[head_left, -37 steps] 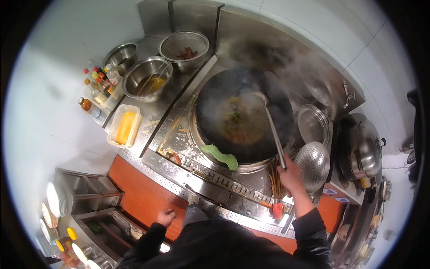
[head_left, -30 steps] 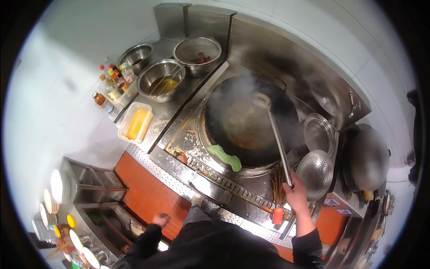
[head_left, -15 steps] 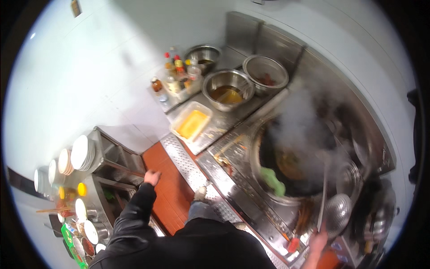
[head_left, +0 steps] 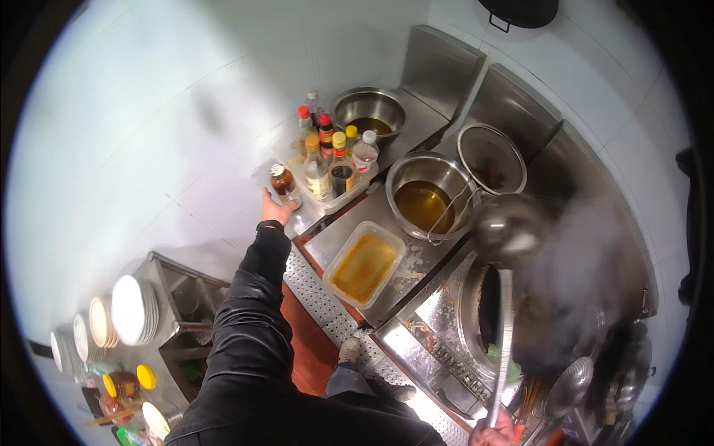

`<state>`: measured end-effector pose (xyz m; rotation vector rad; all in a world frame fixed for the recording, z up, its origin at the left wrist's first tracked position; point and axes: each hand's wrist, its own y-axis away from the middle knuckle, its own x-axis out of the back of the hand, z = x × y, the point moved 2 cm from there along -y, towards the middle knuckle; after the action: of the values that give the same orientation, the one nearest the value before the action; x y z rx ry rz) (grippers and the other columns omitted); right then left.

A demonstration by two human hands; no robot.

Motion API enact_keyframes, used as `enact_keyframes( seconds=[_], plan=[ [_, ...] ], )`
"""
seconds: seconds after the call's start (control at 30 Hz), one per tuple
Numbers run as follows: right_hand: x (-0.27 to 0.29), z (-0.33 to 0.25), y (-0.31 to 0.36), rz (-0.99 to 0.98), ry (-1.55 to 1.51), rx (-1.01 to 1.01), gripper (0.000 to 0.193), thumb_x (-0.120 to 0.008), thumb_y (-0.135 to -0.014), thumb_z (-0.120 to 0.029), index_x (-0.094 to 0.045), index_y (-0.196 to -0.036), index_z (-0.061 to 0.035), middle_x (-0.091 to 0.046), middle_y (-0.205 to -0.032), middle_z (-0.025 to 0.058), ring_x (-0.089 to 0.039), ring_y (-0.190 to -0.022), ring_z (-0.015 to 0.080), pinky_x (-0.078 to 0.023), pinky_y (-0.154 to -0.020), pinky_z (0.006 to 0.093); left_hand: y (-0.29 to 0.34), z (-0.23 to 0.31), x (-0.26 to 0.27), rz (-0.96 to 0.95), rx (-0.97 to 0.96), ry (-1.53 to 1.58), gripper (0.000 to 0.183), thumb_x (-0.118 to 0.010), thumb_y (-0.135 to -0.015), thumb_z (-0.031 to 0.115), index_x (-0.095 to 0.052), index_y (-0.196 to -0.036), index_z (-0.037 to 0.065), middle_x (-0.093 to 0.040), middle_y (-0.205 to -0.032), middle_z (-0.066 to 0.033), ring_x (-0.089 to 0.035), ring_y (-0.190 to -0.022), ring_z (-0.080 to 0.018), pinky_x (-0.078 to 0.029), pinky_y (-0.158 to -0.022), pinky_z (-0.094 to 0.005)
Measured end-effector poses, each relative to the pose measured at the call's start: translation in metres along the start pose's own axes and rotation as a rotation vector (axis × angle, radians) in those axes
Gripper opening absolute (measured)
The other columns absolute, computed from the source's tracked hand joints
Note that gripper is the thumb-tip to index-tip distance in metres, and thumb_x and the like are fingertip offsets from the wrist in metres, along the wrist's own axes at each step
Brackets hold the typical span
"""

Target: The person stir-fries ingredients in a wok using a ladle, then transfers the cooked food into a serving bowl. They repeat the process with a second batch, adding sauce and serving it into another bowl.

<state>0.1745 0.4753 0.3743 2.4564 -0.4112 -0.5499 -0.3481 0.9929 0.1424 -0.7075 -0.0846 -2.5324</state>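
Left hand (head_left: 276,211): fingers round bottle (head_left: 285,184), cap up, beside caddy (head_left: 346,201) on counter (head_left: 405,279). Right hand (head_left: 494,432): fingers clenched on ladle (head_left: 505,320); long axis runs away from body, scoop (head_left: 510,232) outermost. Count: ladle 1, caddy bottles (head_left: 318,182) 7, bowls of brown liquid (head_left: 424,207) 2, sieve (head_left: 491,149) 1.

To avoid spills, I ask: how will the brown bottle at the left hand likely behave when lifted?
The brown bottle is probably stiff, since it looks like glass. Being upright and narrow, it may tip if nudged. Its shiny side could slip in the left hand.
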Motion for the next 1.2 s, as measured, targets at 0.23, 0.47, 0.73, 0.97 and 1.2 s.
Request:
enact_keyframes(
  seconds=[0.23, 0.47, 0.73, 0.97, 1.2],
  plan=[
    [-0.097, 0.01, -0.049, -0.222, 0.157, -0.323, 0.057, -0.067, -0.088, -0.012, -0.046, -0.14, -0.0036, -0.061, -0.077, 0.006, -0.055, -0.052, 0.0157, -0.045, -0.045, 0.0249, -0.022, 0.009, -0.02, -0.048, 0.007, 0.426, 0.055, -0.084, -0.069, 0.012, -0.056, -0.115, 0.001, -0.069, -0.108, -0.011, -0.068, -0.093, -0.0208, -0.053, -0.086, -0.0352],
    [-0.133, 0.004, -0.085, -0.341, 0.167, -0.397, 0.044, -0.055, -0.097, -0.003, -0.044, -0.14, -0.0065, -0.051, -0.074, 0.0015, -0.05, -0.055, 0.0078, -0.043, -0.05, 0.0214, 0.099, 0.132, 0.054, -0.107, -1.033, -0.466, 0.059, -0.078, -0.055, 0.013, -0.063, -0.112, 0.006, -0.06, -0.102, -0.013, -0.057, -0.095, -0.0336, -0.045, -0.086, -0.0456],
    [-0.144, 0.008, -0.09, -0.373, 0.136, -0.333, 0.04, -0.056, -0.096, -0.003, -0.048, -0.134, -0.0026, -0.052, -0.074, 0.0027, -0.049, -0.05, 0.0099, -0.041, -0.045, 0.0222, 0.134, 0.176, 0.04, -0.407, -1.206, -0.869, 0.037, -0.064, -0.072, 0.01, -0.065, -0.109, 0.009, -0.057, -0.095, -0.0065, -0.055, -0.095, -0.0292, -0.04, -0.096, -0.0474],
    [-0.134, 0.002, -0.079, -0.393, 0.119, -0.319, 0.046, -0.057, -0.095, -0.004, -0.046, -0.139, -0.0022, -0.053, -0.074, 0.0041, -0.05, -0.05, 0.0106, -0.041, -0.046, 0.0222, 0.124, 0.169, 0.049, -0.345, -1.114, -0.776, 0.046, -0.071, -0.061, 0.011, -0.065, -0.106, 0.01, -0.057, -0.095, -0.0087, -0.055, -0.097, -0.0302, -0.041, -0.092, -0.0479],
    [-0.113, -0.004, -0.06, -0.39, 0.019, -0.319, 0.049, -0.058, -0.095, -0.005, -0.044, -0.142, -0.0027, -0.053, -0.074, 0.0039, -0.048, -0.05, 0.0096, -0.041, -0.047, 0.0216, 0.135, 0.17, 0.059, -0.238, -1.025, -0.53, 0.052, -0.074, -0.056, 0.011, -0.065, -0.106, 0.011, -0.058, -0.093, -0.0072, -0.057, -0.094, -0.0303, -0.042, -0.088, -0.0441]
  ],
)
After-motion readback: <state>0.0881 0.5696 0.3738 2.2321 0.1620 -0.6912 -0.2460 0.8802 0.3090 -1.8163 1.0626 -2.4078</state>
